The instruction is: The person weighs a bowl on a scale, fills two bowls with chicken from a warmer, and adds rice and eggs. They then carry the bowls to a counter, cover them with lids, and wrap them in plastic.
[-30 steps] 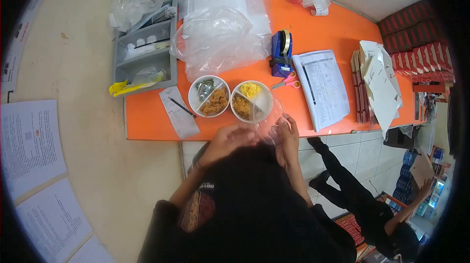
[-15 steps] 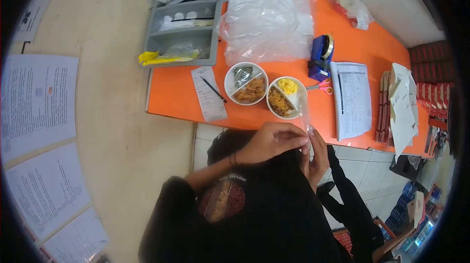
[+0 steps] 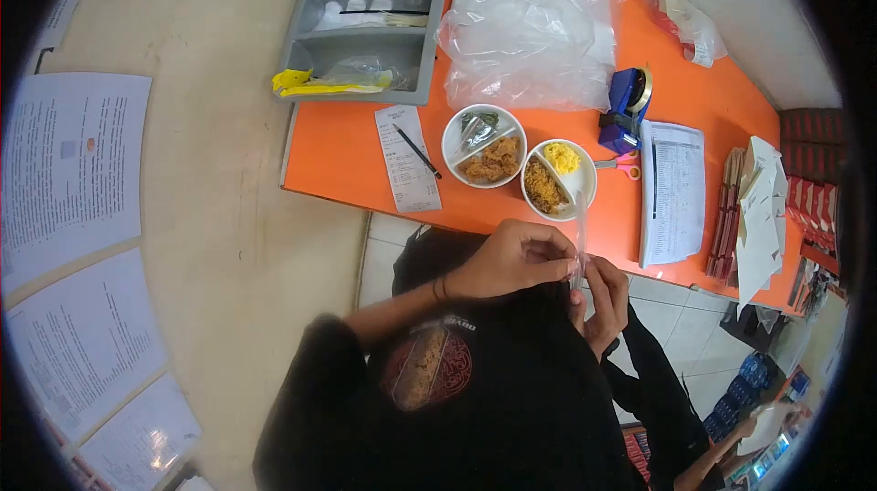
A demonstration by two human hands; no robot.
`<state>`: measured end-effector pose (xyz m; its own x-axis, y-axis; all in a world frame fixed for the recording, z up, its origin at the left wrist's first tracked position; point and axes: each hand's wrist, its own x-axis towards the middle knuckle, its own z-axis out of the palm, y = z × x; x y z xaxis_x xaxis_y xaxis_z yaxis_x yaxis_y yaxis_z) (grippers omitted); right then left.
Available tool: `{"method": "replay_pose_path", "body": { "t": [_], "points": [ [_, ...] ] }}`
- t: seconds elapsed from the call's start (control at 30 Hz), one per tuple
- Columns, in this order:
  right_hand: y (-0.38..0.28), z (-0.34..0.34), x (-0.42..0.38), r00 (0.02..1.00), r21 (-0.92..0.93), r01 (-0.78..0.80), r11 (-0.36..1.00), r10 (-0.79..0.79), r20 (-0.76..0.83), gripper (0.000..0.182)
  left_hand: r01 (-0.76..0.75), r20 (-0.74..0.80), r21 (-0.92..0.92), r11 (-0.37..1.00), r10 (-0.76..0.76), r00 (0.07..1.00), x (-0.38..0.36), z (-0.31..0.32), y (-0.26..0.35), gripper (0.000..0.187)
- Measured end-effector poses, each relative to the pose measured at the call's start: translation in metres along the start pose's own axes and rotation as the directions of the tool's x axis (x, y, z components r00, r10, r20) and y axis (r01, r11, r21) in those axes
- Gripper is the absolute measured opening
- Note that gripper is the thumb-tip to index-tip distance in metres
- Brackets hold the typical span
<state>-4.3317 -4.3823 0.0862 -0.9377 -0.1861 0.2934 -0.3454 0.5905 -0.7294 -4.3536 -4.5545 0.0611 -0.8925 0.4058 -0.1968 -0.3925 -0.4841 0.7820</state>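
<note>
Clear plastic lid [image 3: 582,233] is pinched by both hands [image 3: 519,260], the receipt [image 3: 406,155] bearing illegibly small print.

The fingers of my left hand [image 3: 521,263] and right hand [image 3: 603,304] cover the near edge of the clear plastic lid [image 3: 581,224], whose face I cannot see edge-on. Print on the receipt [image 3: 402,158] is too small for me to read. The top edge cuts off the grey organizer tray [image 3: 431,62]; the bottom edge, a co-worker [image 3: 678,441].
</note>
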Motion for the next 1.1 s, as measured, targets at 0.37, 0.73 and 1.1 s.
{"method": "replay_pose_path", "body": {
  "t": [0.37,0.73,1.1],
  "points": [
    [-0.013,0.005,0.007,0.983,0.052,-0.162,0.985,0.157,0.095,0.022,0.026,-0.037,0.016,1.0,-0.025,0.999,-0.008,-0.009,0.008,0.013],
    [-0.014,0.008,0.009,0.968,0.048,-0.179,0.983,0.167,0.188,0.028,0.014,-0.119,0.121,0.993,0.0,0.993,-0.015,-0.014,0.002,0.014],
    [-0.018,0.005,0.011,0.971,-0.002,-0.092,0.996,0.09,0.223,0.035,0.046,-0.109,0.066,0.997,-0.038,0.993,-0.013,-0.019,-0.007,0.012]
  ]
}}
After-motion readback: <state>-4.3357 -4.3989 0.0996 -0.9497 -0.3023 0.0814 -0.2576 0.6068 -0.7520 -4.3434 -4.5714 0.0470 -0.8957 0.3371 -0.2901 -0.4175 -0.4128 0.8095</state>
